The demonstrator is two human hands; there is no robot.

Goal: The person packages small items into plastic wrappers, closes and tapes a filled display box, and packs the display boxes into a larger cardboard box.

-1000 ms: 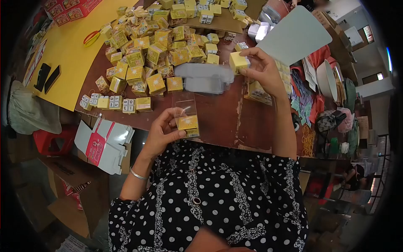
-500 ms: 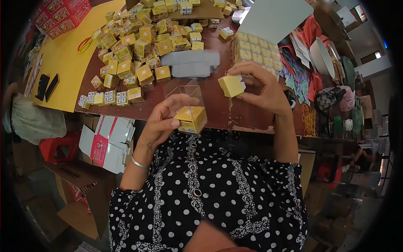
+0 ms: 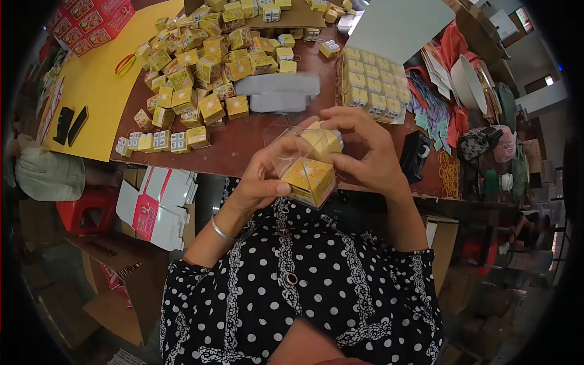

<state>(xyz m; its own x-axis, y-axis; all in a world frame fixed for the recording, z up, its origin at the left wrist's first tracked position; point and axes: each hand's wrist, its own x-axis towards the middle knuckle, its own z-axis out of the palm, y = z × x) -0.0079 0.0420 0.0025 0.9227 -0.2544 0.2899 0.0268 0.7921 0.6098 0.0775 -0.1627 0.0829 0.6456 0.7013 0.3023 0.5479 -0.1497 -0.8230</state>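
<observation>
The dark red-brown tabletop (image 3: pixel 219 159) runs across a cluttered workroom whose edges bend and fade into black at the rim of the view. On the right, the background is dim, and a blurred figure (image 3: pixel 532 225) is too small to read. A heap of yellow printed boxes (image 3: pixel 207 70) covers the far left of the table, its top cut off by the frame; 2 greyish pieces (image 3: pixel 280 94) beside it are too smeared to identify. A pale panel (image 3: pixel 404 27) stands behind a block of yellow cubes (image 3: pixel 374 79) and runs out of view.

Near the table's front edge, the left hand (image 3: pixel 264 179) has thumb and fingers clamped on a clear plastic box (image 3: pixel 302 167) with a sunburst-printed yellow piece (image 3: pixel 311 182) at its lower end. The right hand (image 3: pixel 368 149) pinches a yellow cube (image 3: pixel 323 141) at the box's upper end; reflections hide whether it sits inside or just behind the clear wall.

A yellow sheet (image 3: pixel 103 91) lies at left with a black phone (image 3: pixel 78 126) on it; below stand a red stool (image 3: pixel 85 210) and an open cardboard carton (image 3: pixel 137 292), its contents mostly shadowed.
</observation>
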